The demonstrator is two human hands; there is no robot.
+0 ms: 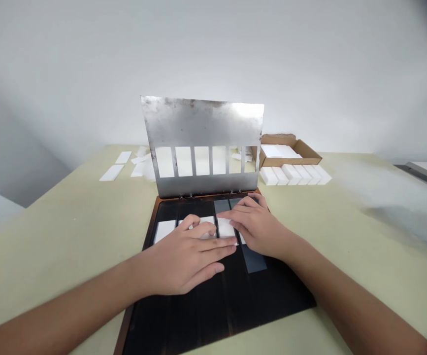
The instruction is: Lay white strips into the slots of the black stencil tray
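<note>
a: where are the hands?
b: both low over the dark board [202, 315], which lies on the surface [50, 256]. the left hand [187, 259] reaches in from the near left, palm down, and the right hand [259, 229] angles in from the near right, also palm down.

a: what are the fingers doing?
b: open on both hands. the left fingers [216, 245] lie long and nearly flat over the white strips, and the right fingers [237, 209] spread across from the other side, their tips close to the left ones. neither hand looks closed around anything.

a: and the strips?
b: the white strips [164, 230] lie on the board in a row, side by side, each running near to far. the leftmost one is mostly bare, and the others are partly under the hands. grey strips [254, 259] lie on the board to the right, one reaching nearer than the right hand.

a: what's beyond them?
b: a scuffed metal plate [202, 123] stands up along the far edge of the board, hinged there, with a row of tall slots across its lower part.

a: anything else?
b: far right, a cardboard box [302, 150] holds white blocks, and a row of blocks [294, 174] sits just in front of it. loose white pieces [112, 172] lie far left on the surface.
</note>
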